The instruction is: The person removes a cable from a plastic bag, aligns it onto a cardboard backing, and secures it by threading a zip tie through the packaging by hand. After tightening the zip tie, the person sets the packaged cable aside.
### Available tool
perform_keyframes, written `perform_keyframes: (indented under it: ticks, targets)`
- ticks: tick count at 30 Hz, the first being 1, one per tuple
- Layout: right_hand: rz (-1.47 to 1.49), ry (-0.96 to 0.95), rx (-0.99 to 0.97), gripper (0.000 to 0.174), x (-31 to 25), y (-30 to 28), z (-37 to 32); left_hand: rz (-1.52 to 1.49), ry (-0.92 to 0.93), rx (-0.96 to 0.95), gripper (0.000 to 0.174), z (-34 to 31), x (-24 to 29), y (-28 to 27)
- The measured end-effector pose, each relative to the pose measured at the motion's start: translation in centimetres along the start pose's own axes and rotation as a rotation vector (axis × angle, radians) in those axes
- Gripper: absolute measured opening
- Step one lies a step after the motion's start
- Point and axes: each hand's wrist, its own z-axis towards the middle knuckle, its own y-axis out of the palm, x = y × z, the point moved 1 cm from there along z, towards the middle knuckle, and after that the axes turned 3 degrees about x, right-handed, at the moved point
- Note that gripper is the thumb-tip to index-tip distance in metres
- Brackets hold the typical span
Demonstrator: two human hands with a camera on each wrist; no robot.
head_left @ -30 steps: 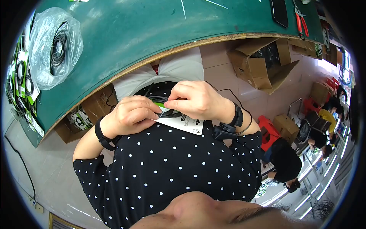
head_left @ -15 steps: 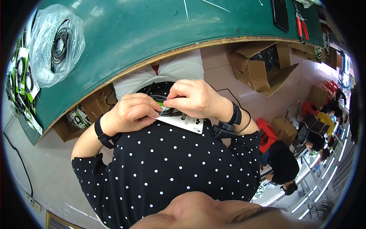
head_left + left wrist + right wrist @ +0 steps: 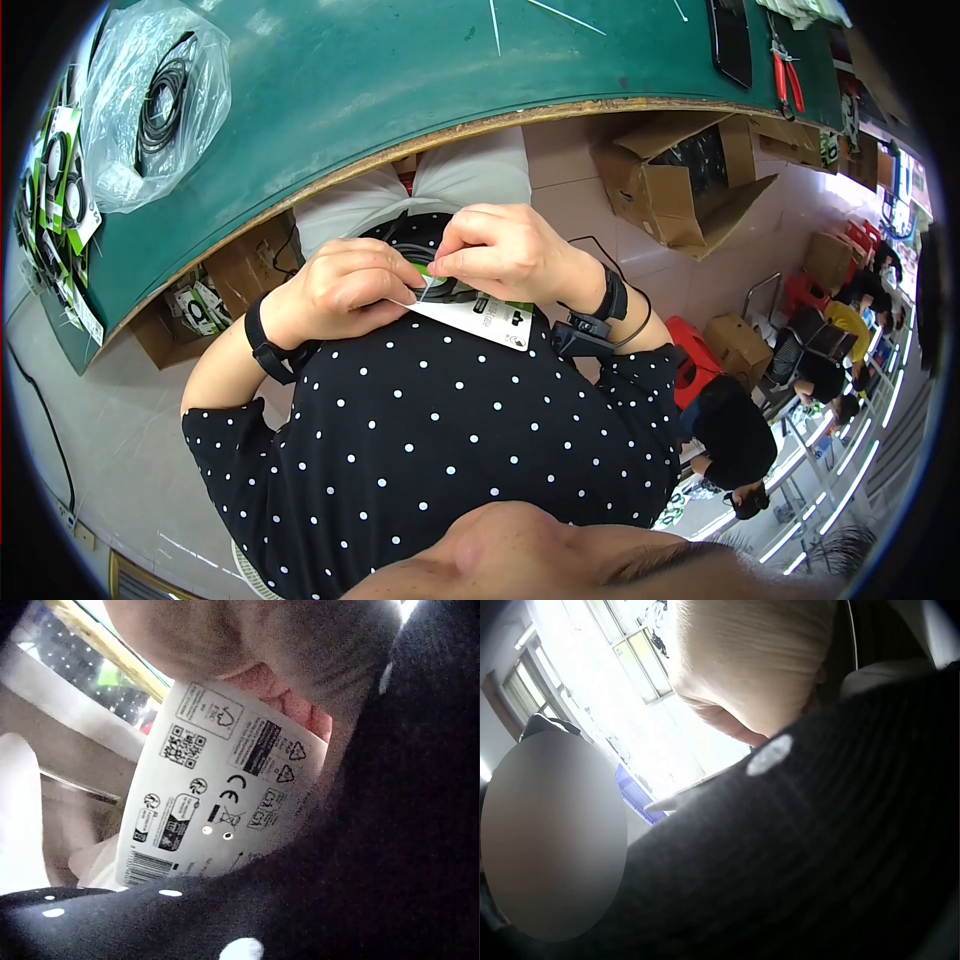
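Note:
In the head view a black coiled cable [image 3: 412,252] lies on a white and green packaging card [image 3: 482,322] at the person's lap. My left hand [image 3: 352,288] grips the card's near left edge with curled fingers. My right hand [image 3: 508,256] pinches a thin white cable tie [image 3: 426,287] with thumb and forefinger, just above the card. The tie runs between the fingertips of both hands. The left wrist view shows the card's printed back [image 3: 217,787], with the left palm [image 3: 255,637] above it. In the right wrist view the right hand's fingertips are hidden behind the dotted shirt.
A green table [image 3: 400,90] fronts the person, bearing a plastic bag [image 3: 150,110] with coiled cable, carded cables [image 3: 60,190], loose cable ties [image 3: 566,16], a black phone [image 3: 731,40] and red-handled pliers [image 3: 785,75]. An open cardboard box [image 3: 680,190] stands on the floor, right.
The hands stay close together over the card, with only slight finger movement at the cable tie. The surroundings shift a little as the head moves.

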Motion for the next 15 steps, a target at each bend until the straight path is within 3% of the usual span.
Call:
perform_keyframes:
  ticks: [13,15]
  targets:
    - [-0.004,-0.096,0.031,0.010,-0.7,0.0,0.4,-0.008,-0.018,0.010,0.019,0.3,0.1,0.1]
    - [-0.075,-0.151,-0.080,0.009,-1.3,-0.4,0.5,-0.009,-0.027,0.019,0.020,0.2,0.0,0.1]
